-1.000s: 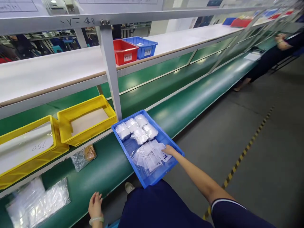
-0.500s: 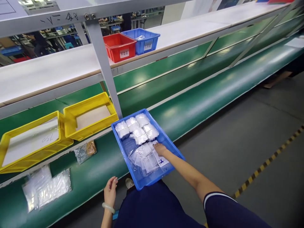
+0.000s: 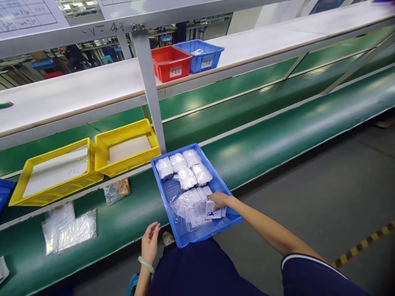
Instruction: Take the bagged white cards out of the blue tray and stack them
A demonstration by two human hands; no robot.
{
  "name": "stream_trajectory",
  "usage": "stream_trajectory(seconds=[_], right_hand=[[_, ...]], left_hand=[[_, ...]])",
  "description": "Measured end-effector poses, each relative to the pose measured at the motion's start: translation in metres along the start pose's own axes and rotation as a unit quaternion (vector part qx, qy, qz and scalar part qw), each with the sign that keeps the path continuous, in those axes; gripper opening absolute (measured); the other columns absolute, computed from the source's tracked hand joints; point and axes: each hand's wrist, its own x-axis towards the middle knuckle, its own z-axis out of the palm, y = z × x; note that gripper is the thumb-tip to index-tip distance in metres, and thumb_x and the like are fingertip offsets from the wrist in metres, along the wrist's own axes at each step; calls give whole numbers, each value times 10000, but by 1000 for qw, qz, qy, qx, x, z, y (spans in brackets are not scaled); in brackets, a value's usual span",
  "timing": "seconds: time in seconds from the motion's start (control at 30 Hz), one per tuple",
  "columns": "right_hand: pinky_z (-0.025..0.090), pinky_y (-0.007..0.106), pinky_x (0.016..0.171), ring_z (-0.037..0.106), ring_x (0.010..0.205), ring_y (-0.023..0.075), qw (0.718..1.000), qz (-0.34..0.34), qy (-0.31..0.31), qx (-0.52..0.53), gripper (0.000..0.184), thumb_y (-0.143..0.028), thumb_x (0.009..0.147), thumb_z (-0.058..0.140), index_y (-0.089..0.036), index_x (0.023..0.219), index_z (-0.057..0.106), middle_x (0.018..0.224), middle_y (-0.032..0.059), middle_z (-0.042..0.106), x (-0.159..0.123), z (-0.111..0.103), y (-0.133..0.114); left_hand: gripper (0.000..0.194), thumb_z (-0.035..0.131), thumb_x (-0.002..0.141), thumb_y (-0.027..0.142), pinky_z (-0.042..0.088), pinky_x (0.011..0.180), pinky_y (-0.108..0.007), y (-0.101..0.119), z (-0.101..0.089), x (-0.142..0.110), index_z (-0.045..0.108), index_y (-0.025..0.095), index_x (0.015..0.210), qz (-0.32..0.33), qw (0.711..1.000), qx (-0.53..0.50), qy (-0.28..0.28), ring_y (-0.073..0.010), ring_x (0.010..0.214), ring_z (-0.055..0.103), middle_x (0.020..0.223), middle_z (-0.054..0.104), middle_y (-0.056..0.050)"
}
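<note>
A blue tray (image 3: 228, 192) rests half on the green belt (image 3: 277, 135), half over my lap. It holds several small white packets (image 3: 185, 164) at its far end and flat clear bags with printed cards (image 3: 193, 207) at its near end. My right hand (image 3: 218, 200) is in the tray, its fingers pinching a printed bag (image 3: 212, 210) at the edge of the pile. My left hand (image 3: 150, 241), a pale bracelet on its wrist, hovers at the belt's near edge, fingers loosely apart and holding nothing.
Two yellow bins (image 3: 126, 146) (image 3: 55, 172) sit on the middle strip. Clear bags (image 3: 69, 228) and a bag with something brown (image 3: 119, 190) lie on the belt. A red bin (image 3: 171, 62) and a blue bin (image 3: 203, 55) stand on the white shelf behind a grey post (image 3: 151, 86).
My right hand slid from the tray's right rim onto the bag pile and closed on a printed bag. My left hand rose and moved right along the belt edge. The camera turned left.
</note>
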Motion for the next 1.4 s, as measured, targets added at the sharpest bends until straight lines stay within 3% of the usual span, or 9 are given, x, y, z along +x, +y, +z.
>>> stream_trajectory(seconds=[0.13, 0.27, 0.4, 0.57, 0.77, 0.97, 1.17, 1.33, 1.4], right_hand=[[513, 434, 893, 652, 914, 204, 992, -81, -79, 62, 225, -330, 846, 727, -152, 968, 663, 951, 29, 688, -35, -23, -20], [506, 432, 917, 659, 962, 233, 958, -165, -123, 197, 399, -335, 701, 812, -162, 1023, 650, 999, 41, 713, -57, -25, -67], [527, 402, 902, 675, 988, 256, 906, -185, -166, 342, 525, -432, 618, 810, -172, 1043, 644, 1015, 53, 742, -67, 2, -120], [528, 358, 810, 676, 883, 216, 871, -133, -146, 449, 512, -522, 660, 780, -180, 1001, 611, 967, 42, 727, -80, 48, -163], [413, 238, 531, 531, 544, 99, 844, -67, -125, 518, 387, -550, 835, 649, -174, 792, 566, 632, -60, 555, -81, 95, -193], [460, 256, 567, 558, 545, 106, 815, -58, -51, 574, 277, -385, 769, 752, -168, 785, 581, 644, -54, 607, -74, 107, -204], [545, 347, 778, 682, 846, 210, 755, -78, 117, 641, 442, -490, 653, 802, -195, 922, 613, 885, 25, 730, -66, 83, -206], [564, 352, 813, 689, 948, 232, 690, -32, 251, 678, 462, -457, 648, 800, -227, 998, 606, 960, 8, 739, -57, 46, -153], [577, 376, 790, 699, 898, 224, 673, 21, 281, 683, 399, -399, 707, 777, -204, 1009, 605, 928, 17, 733, -61, 42, -121]], left_hand=[[586, 850, 566, 539, 485, 991, -420, 15, 24, -4, 710, 158, 989, 14, 996, -41, -81, -302, 1036, 666, 1051, 727, -154], [839, 915, 520, 421, 442, 1061, -430, 28, 42, -11, 597, 182, 1259, 20, 984, -97, -150, -319, 1203, 587, 1290, 624, -174], [1050, 937, 406, 508, 468, 1046, -459, 34, 43, -20, 546, 173, 1320, 3, 966, -162, -203, -366, 1218, 581, 1335, 601, -197], [843, 914, 555, 368, 499, 1003, -452, 29, 20, -29, 554, 186, 1295, -29, 967, -205, -151, -328, 1132, 642, 1248, 671, -156], [646, 947, 471, 355, 539, 940, -496, 8, -3, -41, 657, 130, 1003, -96, 953, -261, -115, -356, 975, 710, 968, 762, -146], [695, 965, 406, 383, 517, 987, -496, -4, -5, -40, 670, 138, 986, -127, 937, -308, -100, -357, 1013, 704, 967, 772, -128], [682, 978, 371, 337, 524, 958, -526, -14, -10, -30, 704, 48, 925, -156, 932, -313, -95, -401, 947, 713, 898, 765, -207], [618, 970, 424, 314, 552, 912, -472, -14, -60, 11, 681, 101, 927, -152, 943, -296, -24, -338, 866, 732, 878, 773, -138], [483, 923, 559, 260, 558, 896, -433, -7, -86, 40, 669, 110, 941, -145, 949, -278, -3, -284, 844, 731, 855, 766, -100]])
